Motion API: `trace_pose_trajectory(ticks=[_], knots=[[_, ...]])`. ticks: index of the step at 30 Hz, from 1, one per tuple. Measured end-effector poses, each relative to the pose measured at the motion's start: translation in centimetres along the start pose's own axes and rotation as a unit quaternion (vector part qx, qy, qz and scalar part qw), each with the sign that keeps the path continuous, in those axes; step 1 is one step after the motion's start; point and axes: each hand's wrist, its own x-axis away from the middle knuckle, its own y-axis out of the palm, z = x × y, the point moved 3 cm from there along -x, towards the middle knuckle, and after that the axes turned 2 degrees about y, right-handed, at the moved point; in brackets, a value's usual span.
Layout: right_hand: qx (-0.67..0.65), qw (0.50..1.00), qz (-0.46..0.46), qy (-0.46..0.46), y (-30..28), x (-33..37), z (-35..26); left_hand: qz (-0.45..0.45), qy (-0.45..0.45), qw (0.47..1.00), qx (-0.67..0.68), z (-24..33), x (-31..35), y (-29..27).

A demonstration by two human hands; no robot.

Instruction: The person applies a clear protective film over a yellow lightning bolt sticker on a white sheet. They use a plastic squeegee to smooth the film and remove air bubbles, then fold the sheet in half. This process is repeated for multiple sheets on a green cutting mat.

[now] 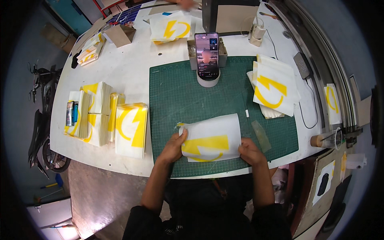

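Between my two hands is a white paper sheet (pixel 214 130) with a bold yellow print, curved and held over a green cutting mat (pixel 180 94). My left hand (pixel 173 148) grips its left end, thumb on top, where the edge curls over. At the opposite end, my right hand (pixel 252 152) pinches the lower right edge. Just right of the sheet, a translucent strip (pixel 261 136) and a small white-tipped tool (pixel 247 113) lie on the mat. A pile of similar printed sheets (pixel 276 86) rests on the mat's right side.
Thick stacks of yellow-printed paper (pixel 132 130) line the left, with lighters (pixel 72 113) on one. A phone (pixel 207 56) stands beyond my hands. More printed sheets (pixel 171 27) lie at the back, near another person's blurred hand (pixel 188 4). A plastic cup (pixel 328 140) sits at the right edge.
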Motion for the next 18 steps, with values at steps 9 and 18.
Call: trace_pose_trajectory(ticks=[9,18], knots=[[0.16,0.978,0.127,0.033,1.1,0.0,-2.1,-0.066,0.045,0.997,0.003,1.5,0.1,1.0],[0.052,0.989,0.138,-0.004,1.4,-1.2,-2.3,-0.034,0.022,0.998,-0.043,0.6,0.2,0.3]])
